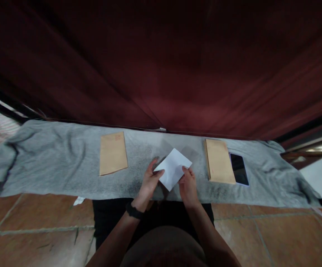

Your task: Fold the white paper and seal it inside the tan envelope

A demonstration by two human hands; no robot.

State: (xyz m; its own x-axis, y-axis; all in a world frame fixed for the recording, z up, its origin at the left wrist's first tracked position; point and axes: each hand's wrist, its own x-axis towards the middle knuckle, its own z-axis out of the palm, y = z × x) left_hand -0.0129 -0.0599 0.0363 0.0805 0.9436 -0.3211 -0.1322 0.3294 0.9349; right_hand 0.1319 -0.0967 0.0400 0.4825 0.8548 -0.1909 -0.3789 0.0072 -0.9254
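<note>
Both my hands hold a folded white sheet of paper (173, 168) just above the grey cloth (52, 167). My left hand (149, 181) pinches its left edge with thumb on top; a dark band sits on that wrist. My right hand (188, 183) grips the sheet's lower right side, fingers curled under it. A single brown envelope (113, 153) lies flat to the left of my hands. A stack of brown envelopes (219, 160) lies to the right.
A dark phone (239, 169) lies screen up beside the envelope stack. The cloth covers a strip of tiled floor (32, 226). A dark red curtain (161, 66) hangs behind. A small white scrap (78, 201) lies at the cloth's near edge.
</note>
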